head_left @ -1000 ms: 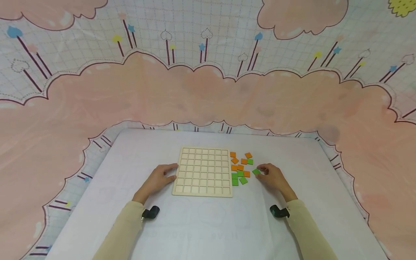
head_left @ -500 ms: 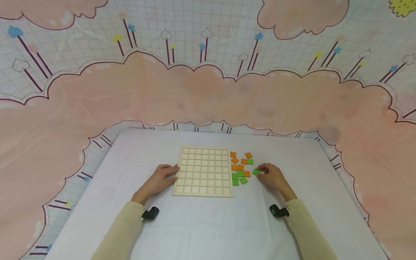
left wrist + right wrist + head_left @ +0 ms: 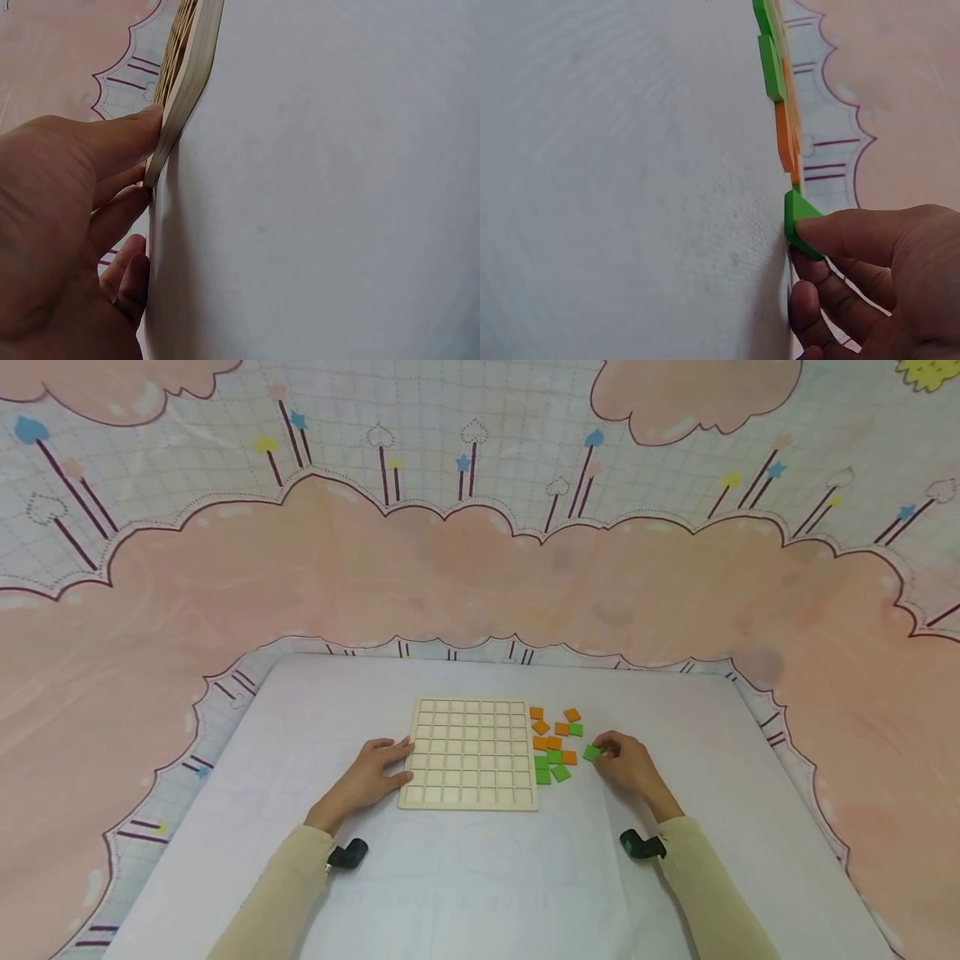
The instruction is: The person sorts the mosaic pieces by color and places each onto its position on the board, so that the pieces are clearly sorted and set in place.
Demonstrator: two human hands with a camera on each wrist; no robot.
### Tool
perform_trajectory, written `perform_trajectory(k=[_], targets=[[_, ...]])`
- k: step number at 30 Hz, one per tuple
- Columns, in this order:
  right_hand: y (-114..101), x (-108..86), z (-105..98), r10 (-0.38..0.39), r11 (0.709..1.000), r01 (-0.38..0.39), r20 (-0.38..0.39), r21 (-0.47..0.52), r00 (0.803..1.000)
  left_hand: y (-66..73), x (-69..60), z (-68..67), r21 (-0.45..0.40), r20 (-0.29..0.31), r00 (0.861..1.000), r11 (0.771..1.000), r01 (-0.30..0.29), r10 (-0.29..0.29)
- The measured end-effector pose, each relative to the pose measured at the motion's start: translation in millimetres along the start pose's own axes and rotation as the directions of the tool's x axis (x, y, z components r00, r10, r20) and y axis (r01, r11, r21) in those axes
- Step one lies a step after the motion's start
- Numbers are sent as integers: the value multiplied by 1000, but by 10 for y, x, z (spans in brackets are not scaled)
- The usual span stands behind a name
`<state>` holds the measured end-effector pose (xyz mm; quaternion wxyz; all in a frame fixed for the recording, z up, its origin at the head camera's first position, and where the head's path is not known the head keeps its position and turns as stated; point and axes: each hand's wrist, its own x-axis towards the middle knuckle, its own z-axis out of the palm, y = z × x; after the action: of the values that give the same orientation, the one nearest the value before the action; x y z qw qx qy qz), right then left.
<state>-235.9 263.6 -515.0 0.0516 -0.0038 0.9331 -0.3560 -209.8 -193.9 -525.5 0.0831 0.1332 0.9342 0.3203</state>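
A pale wooden grid board (image 3: 471, 758) lies on the white table, its square cells bare. My left hand (image 3: 371, 775) is at its left edge, thumb and index finger spread apart and touching the rim. In the left wrist view the left thumb (image 3: 127, 135) lies against the frame of the board (image 3: 191, 71). A small green square tile (image 3: 592, 752) is pinched between thumb and fingers of my right hand (image 3: 630, 767), right of the loose tiles. From the right wrist, that green tile (image 3: 801, 225) appears tilted, my right thumb (image 3: 847, 234) pressing its face.
Several orange tiles (image 3: 562, 728) and green tiles (image 3: 553, 757) lie loosely along the board's right side, some touching each other. A white cloth covers the table (image 3: 465, 885). Behind it stands a patterned cloth backdrop (image 3: 465, 577).
My left thumb and index finger have come onto the board's left rim from just beside it. The right hand stays nearly in place, the green tile turning slightly in its pinch.
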Motion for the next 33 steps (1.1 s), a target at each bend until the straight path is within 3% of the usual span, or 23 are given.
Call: perform_trajectory(k=[17,23,33], targets=[[-6,14,-9,-31,1000,31,-8,-6,999,88,-88,48,11,-31,999,1000,12,-12],[-19,26,6,-35,999,35,-24,13,999,44,-82,34,28,-46,998,999,-30,32],[-136,12,-31,-49,997,52,-56,53,997,79,-90,13,-10,-18,999,1000,-28,28]])
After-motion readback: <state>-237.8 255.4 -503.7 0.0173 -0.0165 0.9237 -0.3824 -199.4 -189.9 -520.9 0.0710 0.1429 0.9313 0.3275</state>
